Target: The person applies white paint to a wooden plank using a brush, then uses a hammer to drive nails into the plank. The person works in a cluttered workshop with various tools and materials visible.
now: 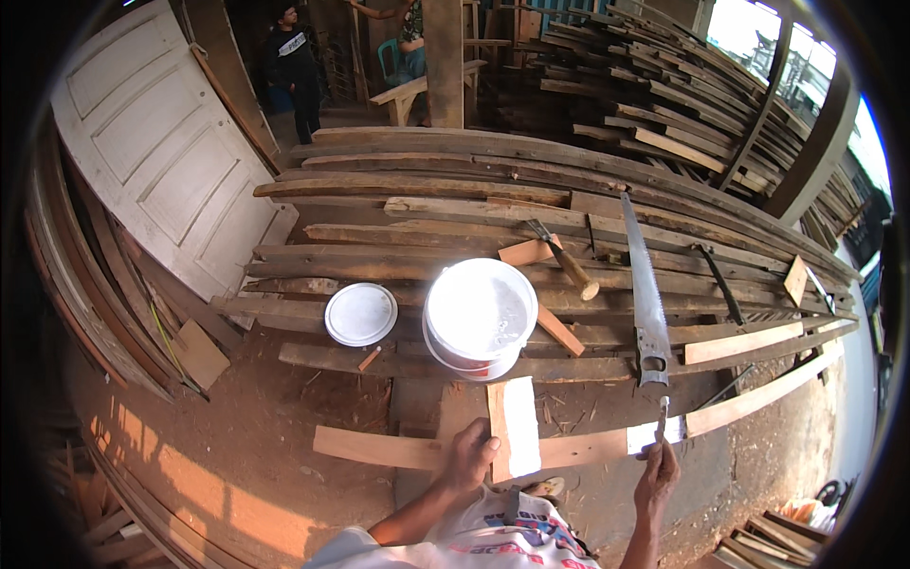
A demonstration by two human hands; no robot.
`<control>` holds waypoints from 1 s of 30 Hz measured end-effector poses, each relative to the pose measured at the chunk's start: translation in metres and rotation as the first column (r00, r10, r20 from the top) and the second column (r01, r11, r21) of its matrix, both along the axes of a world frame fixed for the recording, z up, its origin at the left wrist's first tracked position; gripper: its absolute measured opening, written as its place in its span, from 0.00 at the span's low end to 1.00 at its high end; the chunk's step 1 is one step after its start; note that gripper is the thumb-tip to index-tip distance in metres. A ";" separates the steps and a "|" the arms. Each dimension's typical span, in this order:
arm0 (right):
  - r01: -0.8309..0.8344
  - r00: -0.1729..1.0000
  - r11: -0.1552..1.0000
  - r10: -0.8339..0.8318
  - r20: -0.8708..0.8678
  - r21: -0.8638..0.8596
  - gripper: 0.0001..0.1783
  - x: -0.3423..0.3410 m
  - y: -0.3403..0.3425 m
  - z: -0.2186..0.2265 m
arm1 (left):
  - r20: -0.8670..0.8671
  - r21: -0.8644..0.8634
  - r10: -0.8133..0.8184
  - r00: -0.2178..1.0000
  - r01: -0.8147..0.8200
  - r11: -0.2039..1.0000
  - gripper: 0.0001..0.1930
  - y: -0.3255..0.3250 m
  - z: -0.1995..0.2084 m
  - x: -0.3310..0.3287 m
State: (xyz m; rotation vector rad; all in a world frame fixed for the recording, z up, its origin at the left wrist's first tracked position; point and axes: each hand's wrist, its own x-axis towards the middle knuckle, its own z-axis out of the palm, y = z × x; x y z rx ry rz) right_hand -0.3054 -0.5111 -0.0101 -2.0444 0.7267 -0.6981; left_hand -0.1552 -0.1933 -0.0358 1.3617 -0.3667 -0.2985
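My left hand (467, 453) grips a short wooden board (498, 431) by its left edge, thumb on the face. White paint or glue covers the right part of that face. Beneath lies a long wooden strip (379, 447) running left to right. My right hand (656, 471) is closed round a slim tool with a white-coated tip (663, 410), perhaps a brush or spatula. Its tip is by a white-coated patch (643, 438) on the strip. Beyond my hands stands an open white bucket (436, 332) of white stuff, its lid (360, 315) lying to the left.
A handsaw (645, 284) lies on planks (379, 180) beyond my right hand. Nearby are a wooden-handled tool (572, 270) and a dark bar (720, 284). A white door (161, 142) leans at left. Lumber is stacked (654, 95) at far right. Two people (296, 71) are in the back.
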 end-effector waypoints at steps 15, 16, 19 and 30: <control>0.205 0.901 0.952 -0.275 -0.337 -0.227 0.16 -0.078 0.001 -0.007 | 0.166 0.017 0.003 0.986 -0.006 1.000 0.30 -0.008 -0.023 0.005; 0.219 0.896 0.947 -0.290 -0.337 -0.235 0.16 -0.077 -0.004 -0.008 | 0.164 0.019 0.013 0.986 -0.016 1.000 0.31 -0.011 -0.019 0.005; 0.236 0.874 0.941 -0.314 -0.370 -0.243 0.15 -0.069 -0.022 -0.005 | 0.168 0.017 0.049 0.984 -0.053 0.998 0.33 -0.013 -0.014 0.005; 0.208 0.719 0.880 -0.433 -0.544 -0.426 0.15 -0.086 -0.054 0.011 | 0.035 -0.032 0.025 0.999 -0.024 0.999 0.40 -0.007 -0.030 0.001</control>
